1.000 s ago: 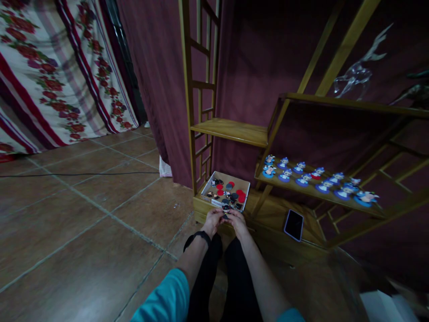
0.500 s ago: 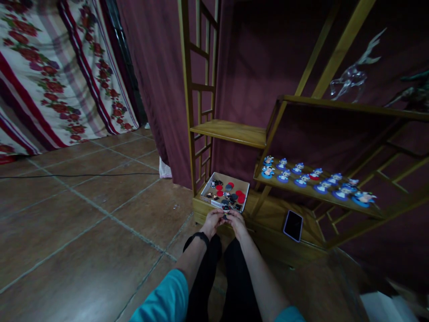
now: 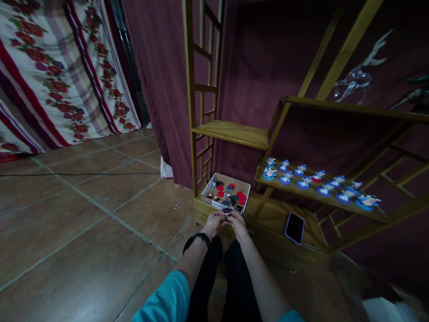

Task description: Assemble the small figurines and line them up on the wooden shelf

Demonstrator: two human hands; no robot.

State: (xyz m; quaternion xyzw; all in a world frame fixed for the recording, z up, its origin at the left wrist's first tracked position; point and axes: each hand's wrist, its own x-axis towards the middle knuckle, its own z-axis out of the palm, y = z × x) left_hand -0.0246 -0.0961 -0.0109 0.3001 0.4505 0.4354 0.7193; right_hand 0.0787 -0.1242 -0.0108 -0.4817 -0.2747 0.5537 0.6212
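A small dark figurine [image 3: 227,212] is pinched between my two hands, just in front of a shallow cardboard box [image 3: 247,197]. My left hand [image 3: 214,222] grips it from the left and my right hand [image 3: 237,222] from the right, fingers closed on both sides. Its head shows above my fingertips; the lower part is partly covered. Inside the box lie several small dark figurines [image 3: 217,183] together with red discs [image 3: 241,197] and grey discs [image 3: 235,197]. The box rests on the bottom board of a wooden shelf unit.
Several figurines on blue and purple bases [image 3: 304,182] stand in two rows on a wooden shelf [image 3: 370,213] at right. Below them lies a phone [image 3: 295,228]. A clear glass deer [image 3: 357,80] stands on the upper shelf. A black cable [image 3: 80,174] crosses the tiled floor.
The view has shifted slightly, so the shelf and box sit a little further right. Both hands still hold the figurine, which appears turned slightly between my fingers.
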